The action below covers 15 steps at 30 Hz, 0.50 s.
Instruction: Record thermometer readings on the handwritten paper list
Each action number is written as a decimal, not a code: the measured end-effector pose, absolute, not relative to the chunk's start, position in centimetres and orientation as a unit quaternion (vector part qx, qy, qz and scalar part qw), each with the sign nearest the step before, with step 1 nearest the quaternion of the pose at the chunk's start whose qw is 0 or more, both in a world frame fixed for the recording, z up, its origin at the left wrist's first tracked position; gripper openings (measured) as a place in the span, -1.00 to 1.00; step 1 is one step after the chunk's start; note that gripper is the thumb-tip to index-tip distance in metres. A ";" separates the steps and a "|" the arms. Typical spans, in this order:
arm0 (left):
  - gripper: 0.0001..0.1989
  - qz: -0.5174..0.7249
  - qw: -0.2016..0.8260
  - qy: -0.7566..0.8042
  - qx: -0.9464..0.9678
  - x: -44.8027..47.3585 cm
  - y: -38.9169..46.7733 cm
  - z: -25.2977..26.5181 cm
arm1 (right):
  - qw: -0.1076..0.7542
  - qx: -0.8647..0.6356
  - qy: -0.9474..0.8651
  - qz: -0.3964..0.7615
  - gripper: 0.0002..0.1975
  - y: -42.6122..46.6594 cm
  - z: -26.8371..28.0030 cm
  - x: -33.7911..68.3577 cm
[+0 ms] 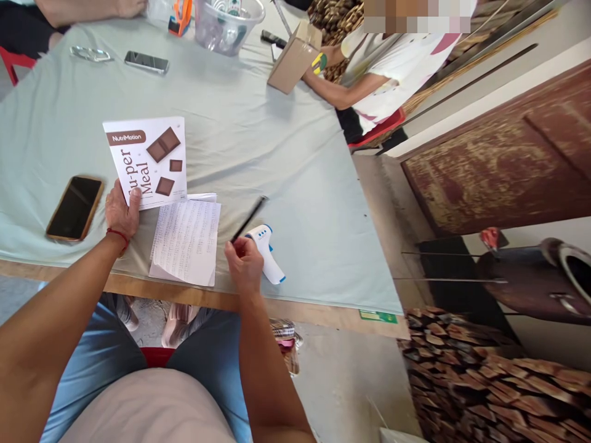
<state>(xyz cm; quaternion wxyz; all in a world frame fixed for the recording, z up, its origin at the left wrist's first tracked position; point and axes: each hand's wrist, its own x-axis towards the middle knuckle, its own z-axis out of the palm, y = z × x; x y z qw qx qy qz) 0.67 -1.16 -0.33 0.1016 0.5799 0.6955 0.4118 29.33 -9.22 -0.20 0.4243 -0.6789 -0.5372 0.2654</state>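
Note:
My left hand (pixel 122 212) grips the lower left corner of a white box (pixel 159 160) printed with chocolate pieces and the words "NutriMotion" and "Meal". Below that box, sheets of handwritten paper (pixel 185 243) lie on the cloth near the table's front edge. Between the fingers of my right hand (pixel 245 261) is a black pen (pixel 249 218), tilted up and away to the right. A white and blue infrared thermometer (pixel 268 252) rests just right of that hand. Left of my left hand lies a smartphone (pixel 75 208) in a brown case.
The table has a pale green cloth (pixel 305 172). Toward its far side are a second phone (pixel 146 62), a clear plastic tub (pixel 228 27) and an orange tape dispenser (pixel 180 17). A person at the far right holds a cardboard box (pixel 294 56). Split firewood (pixel 503 381) is stacked at lower right.

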 end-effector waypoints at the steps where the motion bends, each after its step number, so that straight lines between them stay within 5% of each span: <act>1: -0.29 0.416 0.104 0.693 0.580 0.7 -1.1 -0.4 | 0.468 -0.671 -0.496 0.292 -0.76 -9.7 -0.4 28.9; 5: -0.31 0.423 0.108 0.690 0.577 0.6 -1.1 -0.4 | 0.539 -0.625 -0.430 0.367 -0.78 -11.0 -1.3 27.2; 15: -0.29 0.422 0.100 0.694 0.574 0.6 -1.2 -0.5 | 0.504 -0.625 -0.484 0.349 -0.80 -11.7 -1.6 26.7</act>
